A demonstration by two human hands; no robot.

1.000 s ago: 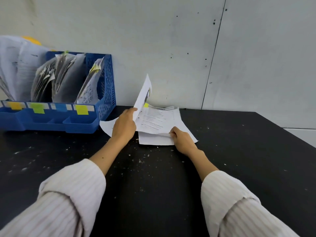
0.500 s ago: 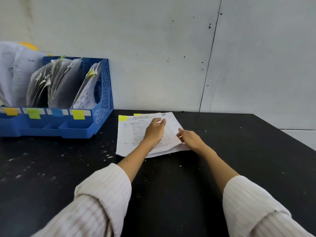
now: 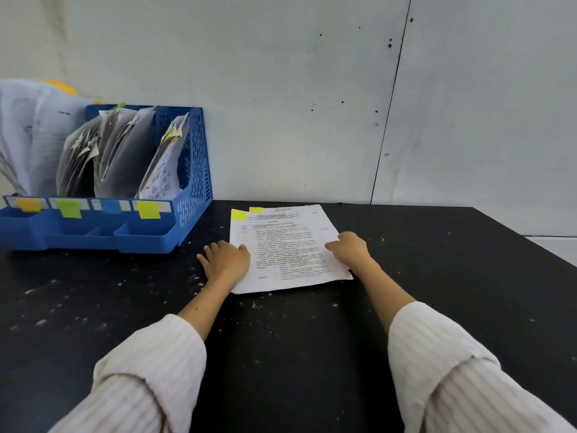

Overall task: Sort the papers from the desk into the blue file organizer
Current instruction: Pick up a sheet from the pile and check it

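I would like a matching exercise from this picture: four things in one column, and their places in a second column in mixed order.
1. blue file organizer
2. paper stack
3. left hand
4. right hand

a. on the stack's right edge
b. flat on the desk, between the hands
c. at the stack's left edge
d. against the wall, left side

Pairs: 1-d, 2-b, 3-c, 4-a

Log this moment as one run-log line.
left hand: flat at paper stack edge | right hand: on stack | blue file organizer: untouched

Papers (image 3: pixel 287 248) lie flat on the desk (image 3: pixel 437 276), right of the file organizer (image 3: pixel 193 195); hands flank them.
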